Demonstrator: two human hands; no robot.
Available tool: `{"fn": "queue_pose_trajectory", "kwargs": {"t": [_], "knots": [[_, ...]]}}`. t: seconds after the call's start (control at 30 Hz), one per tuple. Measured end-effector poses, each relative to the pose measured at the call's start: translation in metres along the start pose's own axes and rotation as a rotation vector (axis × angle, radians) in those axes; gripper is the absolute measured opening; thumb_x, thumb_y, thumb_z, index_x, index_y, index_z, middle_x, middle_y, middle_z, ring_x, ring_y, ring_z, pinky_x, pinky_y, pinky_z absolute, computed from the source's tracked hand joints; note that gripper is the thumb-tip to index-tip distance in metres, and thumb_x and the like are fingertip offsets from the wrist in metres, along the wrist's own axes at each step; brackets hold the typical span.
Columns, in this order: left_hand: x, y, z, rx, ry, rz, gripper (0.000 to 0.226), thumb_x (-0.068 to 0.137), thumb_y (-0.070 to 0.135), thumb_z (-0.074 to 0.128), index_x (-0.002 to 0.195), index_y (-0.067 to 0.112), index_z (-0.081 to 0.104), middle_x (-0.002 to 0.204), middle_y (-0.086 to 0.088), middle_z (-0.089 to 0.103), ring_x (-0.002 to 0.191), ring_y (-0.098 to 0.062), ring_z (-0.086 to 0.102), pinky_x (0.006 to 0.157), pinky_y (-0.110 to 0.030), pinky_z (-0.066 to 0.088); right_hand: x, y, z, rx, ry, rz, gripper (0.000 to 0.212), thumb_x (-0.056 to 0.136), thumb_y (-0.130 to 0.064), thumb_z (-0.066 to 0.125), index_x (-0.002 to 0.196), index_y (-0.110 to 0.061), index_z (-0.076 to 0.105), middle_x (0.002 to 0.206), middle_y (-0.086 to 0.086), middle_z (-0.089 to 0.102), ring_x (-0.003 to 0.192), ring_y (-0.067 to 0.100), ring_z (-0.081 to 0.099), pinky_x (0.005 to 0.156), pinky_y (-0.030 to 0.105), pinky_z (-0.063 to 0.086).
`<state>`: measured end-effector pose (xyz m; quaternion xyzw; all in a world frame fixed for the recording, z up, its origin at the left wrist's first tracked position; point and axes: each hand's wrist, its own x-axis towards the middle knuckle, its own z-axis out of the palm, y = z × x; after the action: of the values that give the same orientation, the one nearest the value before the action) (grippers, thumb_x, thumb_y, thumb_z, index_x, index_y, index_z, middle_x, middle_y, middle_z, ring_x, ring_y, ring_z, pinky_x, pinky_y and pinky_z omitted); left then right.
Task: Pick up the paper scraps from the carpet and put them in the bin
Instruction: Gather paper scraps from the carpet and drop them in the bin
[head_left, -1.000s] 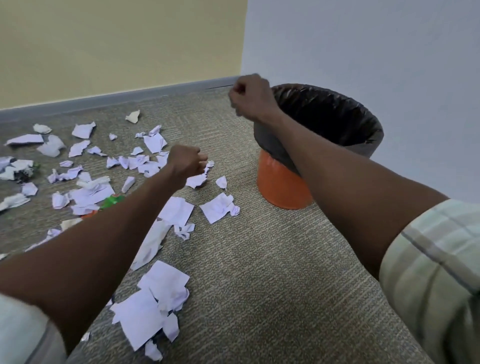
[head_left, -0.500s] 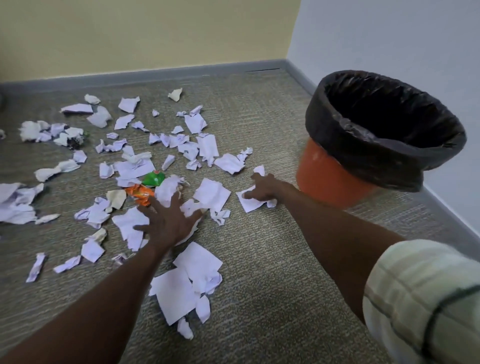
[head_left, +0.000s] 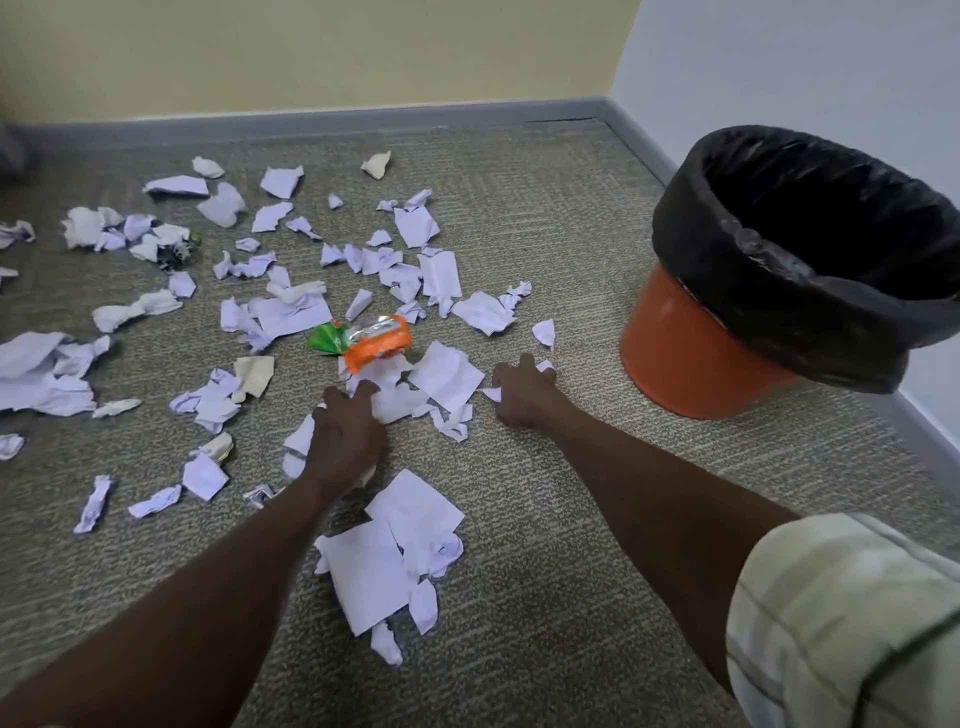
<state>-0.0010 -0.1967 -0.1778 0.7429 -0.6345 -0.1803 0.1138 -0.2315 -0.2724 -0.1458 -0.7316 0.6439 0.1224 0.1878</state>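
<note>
Several white paper scraps (head_left: 447, 374) lie strewn over the grey-brown carpet (head_left: 545, 519). The orange bin (head_left: 675, 358) with a black liner (head_left: 769, 291) stands at the right, by the wall. My left hand (head_left: 345, 436) is down on a cluster of scraps in the middle, its fingers bent and gathering the paper under it. About a hand's width to the right, my right hand (head_left: 522, 392) curls its fingers round a small white scrap on the carpet, left of the bin. White corners of that scrap poke out beside the fingers.
An orange and green foil wrapper (head_left: 374, 343) lies just beyond my left hand. A larger pile of flat sheets (head_left: 395, 551) sits between my forearms. A grey skirting board (head_left: 311, 124) and two walls close off the corner behind the bin.
From a second ago, both hands came down to the carpet, the right one from beside the bin. In the last half second their fingers closed over the scraps they were lying on.
</note>
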Motion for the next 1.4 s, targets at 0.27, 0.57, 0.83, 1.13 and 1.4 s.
{"fn": "queue_pose_trajectory", "kwargs": {"t": [0.27, 0.57, 0.83, 1.13, 1.4], "knots": [[-0.008, -0.001, -0.004, -0.165, 0.058, 0.029, 0.036, 0.076, 0.027, 0.046, 0.099, 0.006, 0.064, 0.081, -0.024, 0.063, 0.080, -0.039, 0.058, 0.065, -0.038, 0.038, -0.004, -0.017, -0.004, 0.153, -0.039, 0.000, 0.033, 0.089, -0.032, 0.056, 0.103, -0.003, 0.063, 0.111, 0.022, 0.066, 0.103, 0.036, 0.063, 0.077, 0.031, 0.049], [-0.005, 0.009, -0.032, -0.229, 0.146, -0.108, 0.026, 0.089, 0.016, 0.041, 0.074, 0.004, 0.058, 0.079, -0.021, 0.065, 0.079, -0.037, 0.060, 0.066, -0.033, 0.037, -0.014, -0.038, -0.020, 0.746, -0.324, 0.152, 0.014, 0.080, 0.010, 0.061, 0.075, -0.001, 0.054, 0.093, 0.021, 0.055, 0.070, 0.030, 0.064, 0.085, 0.046, 0.057], [0.000, 0.025, -0.063, -0.296, 0.133, -0.135, 0.036, 0.091, 0.019, 0.038, 0.077, -0.004, 0.062, 0.093, -0.034, 0.065, 0.091, -0.046, 0.060, 0.072, -0.036, 0.037, -0.023, -0.049, -0.057, 0.926, -0.508, 0.131, 0.029, 0.086, 0.005, 0.063, 0.113, 0.007, 0.054, 0.143, 0.021, 0.034, 0.107, 0.037, 0.060, 0.091, 0.040, 0.057], [0.004, 0.080, -0.099, -0.576, 0.253, -0.122, 0.033, 0.088, 0.022, 0.039, 0.075, 0.001, 0.060, 0.088, -0.026, 0.065, 0.083, -0.034, 0.056, 0.061, -0.037, 0.033, -0.034, -0.066, -0.100, 1.463, -0.485, 0.056, 0.018, 0.093, -0.010, 0.061, 0.110, -0.004, 0.058, 0.143, 0.021, 0.042, 0.106, 0.032, 0.061, 0.067, 0.038, 0.063], [0.023, 0.146, -0.146, -0.744, 0.393, -0.015, 0.020, 0.094, 0.027, 0.056, 0.091, 0.010, 0.067, 0.094, -0.015, 0.070, 0.084, -0.029, 0.065, 0.058, -0.030, 0.041, -0.052, -0.063, -0.165, 1.658, -0.453, -0.138, 0.048, 0.082, -0.045, 0.071, 0.111, -0.009, 0.058, 0.099, 0.010, 0.064, 0.092, 0.021, 0.063, 0.074, 0.032, 0.060]]}}
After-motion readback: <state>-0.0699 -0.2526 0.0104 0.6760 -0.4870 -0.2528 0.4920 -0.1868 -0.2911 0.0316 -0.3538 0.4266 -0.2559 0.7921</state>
